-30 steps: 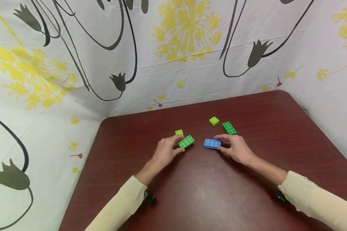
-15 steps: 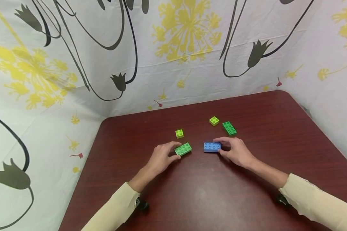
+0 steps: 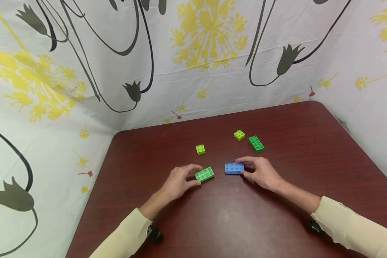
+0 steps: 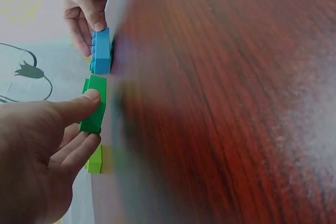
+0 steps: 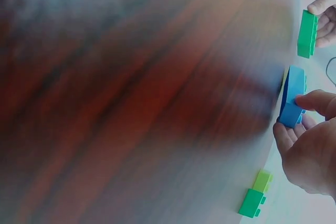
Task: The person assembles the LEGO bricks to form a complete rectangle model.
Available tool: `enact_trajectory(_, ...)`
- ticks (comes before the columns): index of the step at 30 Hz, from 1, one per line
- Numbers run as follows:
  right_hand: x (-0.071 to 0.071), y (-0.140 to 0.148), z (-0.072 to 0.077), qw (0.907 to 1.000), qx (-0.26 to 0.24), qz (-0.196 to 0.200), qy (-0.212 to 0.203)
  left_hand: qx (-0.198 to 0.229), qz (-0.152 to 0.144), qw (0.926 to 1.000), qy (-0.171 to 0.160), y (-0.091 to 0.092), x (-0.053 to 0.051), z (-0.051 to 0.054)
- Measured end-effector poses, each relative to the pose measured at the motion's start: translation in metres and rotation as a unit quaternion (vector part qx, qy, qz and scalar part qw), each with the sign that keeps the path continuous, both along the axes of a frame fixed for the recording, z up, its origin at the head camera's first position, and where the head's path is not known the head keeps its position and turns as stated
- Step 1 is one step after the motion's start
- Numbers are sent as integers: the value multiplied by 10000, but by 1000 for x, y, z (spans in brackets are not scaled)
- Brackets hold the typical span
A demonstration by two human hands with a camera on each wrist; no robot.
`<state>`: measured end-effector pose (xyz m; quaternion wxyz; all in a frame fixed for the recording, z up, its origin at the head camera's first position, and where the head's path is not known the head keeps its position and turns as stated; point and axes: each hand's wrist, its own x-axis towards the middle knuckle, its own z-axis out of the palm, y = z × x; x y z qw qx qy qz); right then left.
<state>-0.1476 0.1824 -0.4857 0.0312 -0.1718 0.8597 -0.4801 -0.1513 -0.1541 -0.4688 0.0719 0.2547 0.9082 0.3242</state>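
A: In the head view, the left hand?
B: It pinches a light green brick by its left end, thumb and fingers only the brick's width apart.
A: The right hand?
B: It grips the right end of a blue brick, just right of the light green one, a gap between. Farther off on the table lie a lime brick at left and a second lime brick near a dark green brick at right.
A: Left wrist view?
B: Thumb against the light green brick's near side, fingers opposite.
A: Right wrist view?
B: Same hold on the blue brick; whether it touches the table is unclear.
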Motion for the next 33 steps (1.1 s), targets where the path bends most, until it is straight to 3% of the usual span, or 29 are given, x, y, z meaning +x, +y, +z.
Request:
enact_trajectory(15,5,-5,-1,9994,-268,218,-83,167,-242,9992,-284,2,4,-4)
enact_trajectory(33,8,-8,-2,9984,-229,379,-342,91,-340,9987,-362,9,1,-10)
